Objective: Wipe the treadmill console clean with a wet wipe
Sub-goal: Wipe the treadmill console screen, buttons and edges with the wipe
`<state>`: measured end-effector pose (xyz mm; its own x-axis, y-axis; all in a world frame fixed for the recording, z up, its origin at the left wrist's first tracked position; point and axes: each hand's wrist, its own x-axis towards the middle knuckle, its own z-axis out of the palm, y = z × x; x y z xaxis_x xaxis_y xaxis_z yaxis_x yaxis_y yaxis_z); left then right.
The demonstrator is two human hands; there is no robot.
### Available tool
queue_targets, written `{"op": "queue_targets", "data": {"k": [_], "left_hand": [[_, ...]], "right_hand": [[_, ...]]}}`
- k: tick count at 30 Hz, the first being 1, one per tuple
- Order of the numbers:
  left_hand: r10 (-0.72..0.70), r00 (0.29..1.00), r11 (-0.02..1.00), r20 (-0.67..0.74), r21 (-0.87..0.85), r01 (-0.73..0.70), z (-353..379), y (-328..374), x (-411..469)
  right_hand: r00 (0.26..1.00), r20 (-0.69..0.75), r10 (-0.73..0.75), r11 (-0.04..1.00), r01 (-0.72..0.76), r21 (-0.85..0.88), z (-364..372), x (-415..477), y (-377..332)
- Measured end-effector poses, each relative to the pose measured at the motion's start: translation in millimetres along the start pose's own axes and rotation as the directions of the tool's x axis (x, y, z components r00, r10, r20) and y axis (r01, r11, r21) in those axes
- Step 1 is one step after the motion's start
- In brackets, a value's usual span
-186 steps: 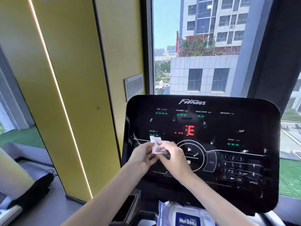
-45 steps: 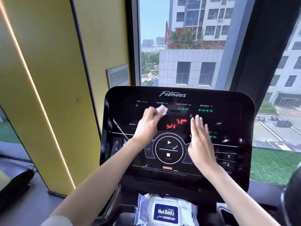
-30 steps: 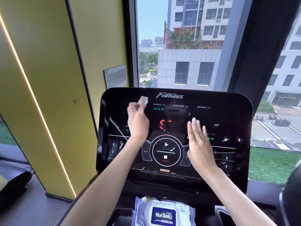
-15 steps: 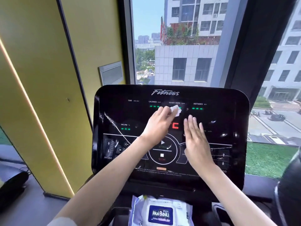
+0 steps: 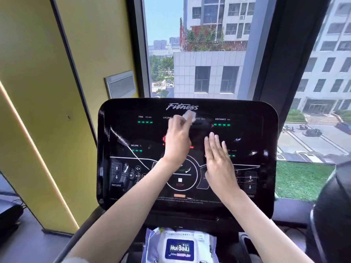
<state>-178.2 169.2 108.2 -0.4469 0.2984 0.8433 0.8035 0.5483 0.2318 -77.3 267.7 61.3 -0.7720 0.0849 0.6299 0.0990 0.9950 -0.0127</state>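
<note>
The glossy black treadmill console [image 5: 252, 133] fills the middle of the head view, with green and red lights and a round start and stop panel. My left hand [image 5: 177, 141] holds a small folded white wet wipe [image 5: 189, 116] against the upper centre of the console, just under the Fitness logo. The wipe sticks out past my fingertips and is blurred. To the right, my right hand [image 5: 218, 162] lies flat on the console with straight fingers, covering part of the keypad.
A pack of wet wipes [image 5: 179, 247] sits in the tray below the console. A yellow wall panel [image 5: 47, 111] stands at the left, a window [image 5: 209, 54] is behind the console, and a dark rounded object [image 5: 334, 215] is at the right edge.
My left hand has slid the wipe up the console toward the logo, after sweeping left and right across the top row. My right hand has stayed flat in place.
</note>
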Motion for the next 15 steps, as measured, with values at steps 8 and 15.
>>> {"op": "queue_targets", "data": {"k": [8, 15], "left_hand": [[0.059, 0.998, 0.998, 0.037, -0.009, -0.059, -3, -7, 12], [0.025, 1.000, 1.000, -0.015, -0.013, -0.025, -5, -19, 18]], "right_hand": [[1.000, 0.009, -0.007, 1.000, 0.007, 0.000, -1, 0, 0], [1.000, 0.012, -0.025, 0.998, 0.024, 0.055, -2, 2, 4]]}}
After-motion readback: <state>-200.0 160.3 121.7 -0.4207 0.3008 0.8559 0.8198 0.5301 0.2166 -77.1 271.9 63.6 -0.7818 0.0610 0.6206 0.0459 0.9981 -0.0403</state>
